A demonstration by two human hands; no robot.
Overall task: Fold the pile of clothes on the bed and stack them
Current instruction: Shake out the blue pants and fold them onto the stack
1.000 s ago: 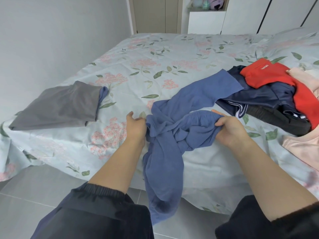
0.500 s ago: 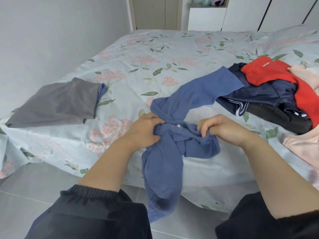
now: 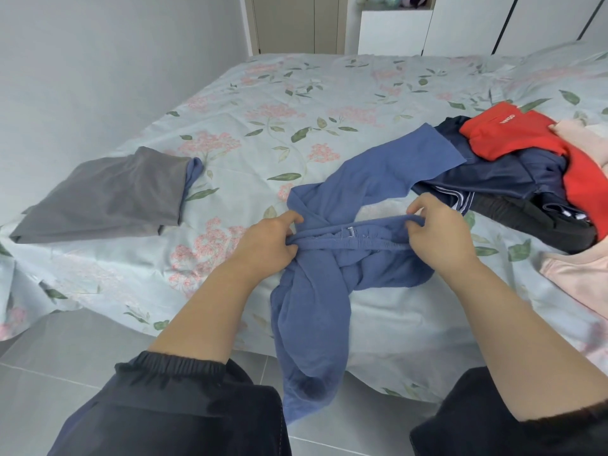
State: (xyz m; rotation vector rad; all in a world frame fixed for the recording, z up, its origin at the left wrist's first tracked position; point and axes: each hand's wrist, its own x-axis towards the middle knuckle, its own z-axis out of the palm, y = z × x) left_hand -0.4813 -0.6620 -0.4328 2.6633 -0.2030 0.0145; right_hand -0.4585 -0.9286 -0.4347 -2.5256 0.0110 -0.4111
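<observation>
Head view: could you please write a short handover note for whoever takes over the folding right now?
Left hand: grips the left end of the blue trousers' waistband.
Right hand: pinches the right end, so the band is stretched between them.
Trousers: twisted at the bed edge; one leg hangs off the edge, the other runs towards the pile.
Done: one grey garment lies folded on the left.
Left: untwist and fold the trousers, stack them on the grey one, then work through the red, navy, black and pink pile on the right.
</observation>
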